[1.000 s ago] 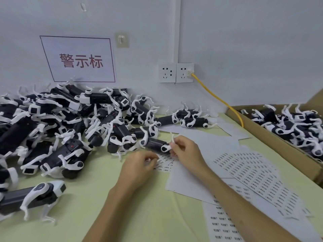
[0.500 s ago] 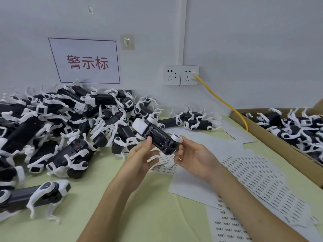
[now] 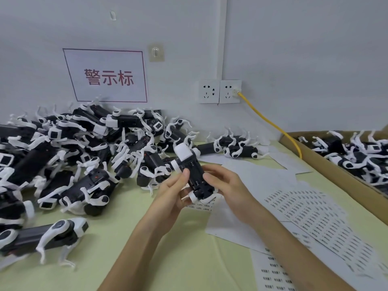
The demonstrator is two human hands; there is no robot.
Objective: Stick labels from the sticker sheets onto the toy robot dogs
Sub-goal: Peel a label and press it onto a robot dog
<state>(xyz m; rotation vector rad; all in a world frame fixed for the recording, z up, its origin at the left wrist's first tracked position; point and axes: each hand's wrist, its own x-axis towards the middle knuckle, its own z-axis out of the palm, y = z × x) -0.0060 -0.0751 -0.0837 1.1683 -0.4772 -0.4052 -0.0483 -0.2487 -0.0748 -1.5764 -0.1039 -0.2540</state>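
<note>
While I held one toy robot dog [image 3: 190, 164] above the table [image 3: 130, 238], my left hand [image 3: 172, 196] gripped one side of it, with the thumb on the black body, and my right hand [image 3: 226, 185] curled round the other side. The two hands were close together, both clamped on this one dog. It was tilted, with its white end pointing away from me.

I could not see any label on it, and I could not tell if a label sat on one of my fingertips. I judged that the work was far from its end. A big pile of dogs [image 3: 88, 156] lay at my left against the wall, probably waiting. Other dogs lay in the cardboard box [image 3: 336, 174] at my right, perhaps the finished ones. The sticker sheets [image 3: 310, 215] lay on the table under and beside my right arm, with many rows of labels not used yet.
</note>
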